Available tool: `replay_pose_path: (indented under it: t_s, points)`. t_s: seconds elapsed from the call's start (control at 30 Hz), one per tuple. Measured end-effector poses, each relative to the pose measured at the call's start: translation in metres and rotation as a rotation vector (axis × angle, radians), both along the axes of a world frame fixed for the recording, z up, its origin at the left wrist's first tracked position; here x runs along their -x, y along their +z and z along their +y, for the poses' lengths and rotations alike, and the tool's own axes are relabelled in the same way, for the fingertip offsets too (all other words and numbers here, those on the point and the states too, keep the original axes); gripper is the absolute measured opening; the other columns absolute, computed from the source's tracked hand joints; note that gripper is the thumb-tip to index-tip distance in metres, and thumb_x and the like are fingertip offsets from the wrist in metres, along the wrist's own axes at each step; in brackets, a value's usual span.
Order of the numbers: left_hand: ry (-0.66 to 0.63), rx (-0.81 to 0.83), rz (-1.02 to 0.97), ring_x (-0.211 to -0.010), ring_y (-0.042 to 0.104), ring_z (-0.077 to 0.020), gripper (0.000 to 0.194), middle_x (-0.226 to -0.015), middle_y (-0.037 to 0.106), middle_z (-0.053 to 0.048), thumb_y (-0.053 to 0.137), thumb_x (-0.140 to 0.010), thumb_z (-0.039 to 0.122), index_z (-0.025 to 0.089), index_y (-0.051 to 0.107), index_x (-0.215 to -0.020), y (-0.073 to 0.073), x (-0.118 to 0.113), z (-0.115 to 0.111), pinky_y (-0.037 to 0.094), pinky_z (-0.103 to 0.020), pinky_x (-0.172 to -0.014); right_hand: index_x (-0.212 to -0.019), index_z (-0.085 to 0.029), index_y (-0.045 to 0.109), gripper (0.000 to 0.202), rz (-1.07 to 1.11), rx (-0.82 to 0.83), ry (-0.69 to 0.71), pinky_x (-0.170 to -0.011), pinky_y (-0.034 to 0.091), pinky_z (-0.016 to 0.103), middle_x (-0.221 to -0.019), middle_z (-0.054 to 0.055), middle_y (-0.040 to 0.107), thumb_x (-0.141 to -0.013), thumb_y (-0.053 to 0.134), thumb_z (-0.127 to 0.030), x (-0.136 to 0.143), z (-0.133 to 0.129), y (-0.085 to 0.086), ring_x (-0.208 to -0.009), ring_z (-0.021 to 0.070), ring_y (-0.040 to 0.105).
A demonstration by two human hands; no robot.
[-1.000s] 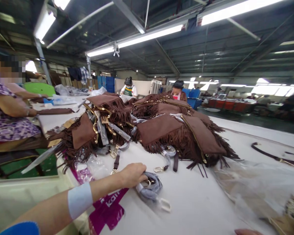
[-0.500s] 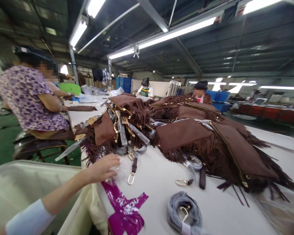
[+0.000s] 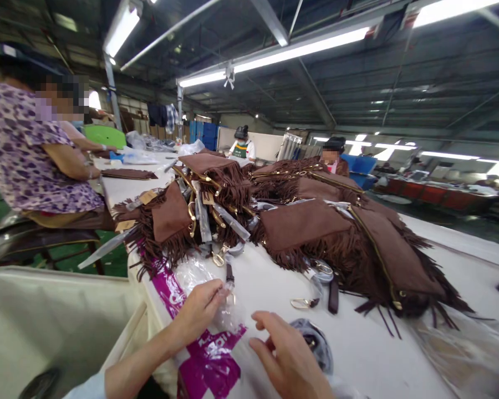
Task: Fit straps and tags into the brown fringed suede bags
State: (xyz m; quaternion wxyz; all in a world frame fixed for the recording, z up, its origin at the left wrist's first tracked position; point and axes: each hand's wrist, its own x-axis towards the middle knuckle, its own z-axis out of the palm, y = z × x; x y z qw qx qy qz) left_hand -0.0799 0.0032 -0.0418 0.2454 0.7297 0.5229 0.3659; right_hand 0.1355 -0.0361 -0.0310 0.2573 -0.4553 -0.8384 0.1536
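Observation:
My left hand (image 3: 202,310) is closed, pinching a crumpled clear plastic bag (image 3: 228,317) over the table's near left part. To its right my right hand (image 3: 289,354) is open, thumb and fingers apart, with nothing between them. Partly behind the right hand lies a coiled strap (image 3: 316,341) in grey wrapping. Purple printed tape (image 3: 212,360) runs along the table edge below the left hand. A short dark strap (image 3: 229,271) with a metal clasp lies just beyond the left fingers.
Brown fringed bags (image 3: 307,224) with gold zips are heaped across the white table (image 3: 270,302). A pale bin (image 3: 66,310) stands at the left. A seated person in a patterned top (image 3: 33,149) works at left; others sit farther back. Clear plastic (image 3: 461,354) lies at right.
My left hand has moved right and down and now pinches the plastic bag, drawn out over the table. My right hand has come into view beside it.

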Motion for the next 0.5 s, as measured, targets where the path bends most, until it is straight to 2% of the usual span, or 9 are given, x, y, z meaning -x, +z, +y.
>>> replay_pose_path:
  t_s: [0.1, 0.2, 0.27, 0.3, 0.33, 0.37, 0.43, 0.47, 0.5]
  points:
    - [-0.023, 0.029, -0.047, -0.072, 0.056, -0.0187, 0.038, -0.071, 0.057, -0.002, 0.032, -0.097, 0.044, 0.02, 0.05, -0.075, 0.0, 0.001, -0.004, 0.043, -0.029, -0.068, -0.087, -0.019, 0.062, 0.012, -0.119, 0.05, -0.079, -0.064, 0.045, 0.024, -0.081, 0.003, 0.07, -0.086, 0.053, -0.011, 0.016, 0.009, -0.015, -0.071, 0.0183, 0.066]
    - [-0.114, -0.043, 0.008, -0.103, 0.059, -0.0245, 0.022, -0.111, 0.064, -0.009, 0.041, -0.093, 0.032, 0.02, 0.057, -0.102, 0.004, 0.009, -0.012, 0.046, -0.036, -0.09, -0.077, -0.02, 0.061, 0.018, -0.171, 0.006, -0.034, -0.06, 0.041, 0.022, -0.076, 0.0, 0.071, -0.086, 0.053, -0.008, 0.017, 0.018, -0.031, -0.069, 0.0167, 0.067]
    - [-0.211, -0.147, 0.139, -0.128, 0.044, -0.0303, 0.045, -0.143, 0.046, -0.011, 0.053, -0.084, 0.025, 0.024, 0.048, -0.129, 0.007, 0.01, -0.019, 0.034, -0.047, -0.108, -0.077, -0.021, 0.061, 0.015, -0.202, -0.043, -0.034, -0.056, 0.038, 0.022, -0.074, -0.002, 0.072, -0.082, 0.057, -0.008, 0.017, 0.023, -0.036, -0.067, 0.016, 0.068]
    - [-0.268, -0.193, 0.218, -0.134, 0.037, -0.0324, 0.061, -0.149, 0.039, -0.011, 0.058, -0.079, 0.023, 0.027, 0.041, -0.137, 0.007, 0.008, -0.021, 0.026, -0.052, -0.112, -0.077, -0.022, 0.062, 0.014, -0.222, -0.071, -0.041, -0.054, 0.036, 0.022, -0.074, -0.003, 0.072, -0.082, 0.059, -0.009, 0.017, 0.024, -0.036, -0.065, 0.0159, 0.068]
    - [-0.324, -0.221, 0.29, -0.135, 0.035, -0.0334, 0.069, -0.148, 0.04, -0.01, 0.062, -0.075, 0.022, 0.028, 0.038, -0.139, 0.006, 0.003, -0.022, 0.018, -0.056, -0.115, -0.077, -0.023, 0.061, 0.013, -0.242, -0.105, -0.045, -0.052, 0.035, 0.023, -0.073, -0.003, 0.072, -0.082, 0.06, -0.011, 0.017, 0.024, -0.035, -0.064, 0.0158, 0.069]
    - [-0.368, -0.233, 0.346, -0.132, 0.039, -0.0331, 0.067, -0.141, 0.049, -0.01, 0.064, -0.074, 0.02, 0.029, 0.042, -0.136, 0.004, -0.002, -0.022, 0.013, -0.057, -0.116, -0.078, -0.024, 0.061, 0.011, -0.267, -0.146, -0.042, -0.05, 0.034, 0.024, -0.073, -0.004, 0.072, -0.083, 0.06, -0.013, 0.017, 0.023, -0.032, -0.063, 0.0157, 0.069]
    - [-0.388, -0.232, 0.424, -0.116, 0.052, -0.0283, 0.037, -0.114, 0.065, -0.006, 0.06, -0.078, 0.016, 0.027, 0.059, -0.113, -0.002, -0.014, -0.018, 0.013, -0.056, -0.116, -0.079, -0.024, 0.059, 0.011, -0.336, -0.25, -0.036, -0.047, 0.031, 0.026, -0.072, -0.004, 0.071, -0.084, 0.057, -0.015, 0.013, 0.018, -0.024, -0.058, 0.016, 0.068]
    - [-0.37, -0.231, 0.457, -0.107, 0.056, -0.0249, 0.021, -0.101, 0.066, -0.004, 0.056, -0.081, 0.013, 0.025, 0.062, -0.098, -0.005, -0.019, -0.014, 0.016, -0.054, -0.116, -0.079, -0.025, 0.058, 0.012, -0.373, -0.304, -0.045, -0.046, 0.03, 0.027, -0.071, -0.003, 0.07, -0.085, 0.055, -0.014, 0.006, 0.014, -0.018, -0.055, 0.0165, 0.067]
    - [-0.346, -0.234, 0.488, -0.098, 0.057, -0.0221, 0.016, -0.092, 0.065, -0.003, 0.052, -0.084, 0.01, 0.023, 0.061, -0.085, -0.009, -0.022, -0.01, 0.019, -0.053, -0.115, -0.078, -0.025, 0.057, 0.014, -0.403, -0.349, -0.07, -0.045, 0.029, 0.028, -0.07, -0.002, 0.068, -0.085, 0.051, -0.013, -0.005, 0.01, -0.011, -0.053, 0.0169, 0.065]
